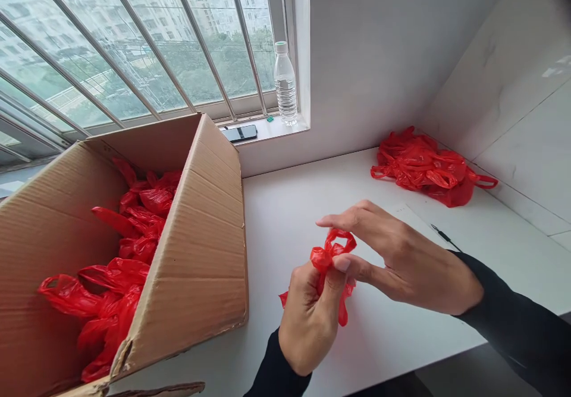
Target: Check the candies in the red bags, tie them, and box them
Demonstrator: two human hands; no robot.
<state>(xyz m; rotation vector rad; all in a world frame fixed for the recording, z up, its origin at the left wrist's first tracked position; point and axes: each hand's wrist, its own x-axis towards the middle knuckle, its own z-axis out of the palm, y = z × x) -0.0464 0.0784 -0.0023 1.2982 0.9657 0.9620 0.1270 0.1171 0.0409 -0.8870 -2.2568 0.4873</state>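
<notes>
A red plastic bag (322, 259), twisted into a narrow bunch with a small loop at its top, is gripped in my left hand (311, 320). Its loose ends hang out below and on both sides of that hand. My right hand (388, 254) reaches in from the right, thumb and index finger spread apart. The right thumb tip touches the bunch near my left thumb, while the index finger stretches above the loop. My other right fingers are mostly hidden.
On the left, an open cardboard box (200, 236) holds several red plastic bags (116, 284). More red bags (419, 165) are piled at the table's back right, near a pen (446, 238). A water bottle (285, 85) and phone (241, 133) occupy the sill beside barred windows.
</notes>
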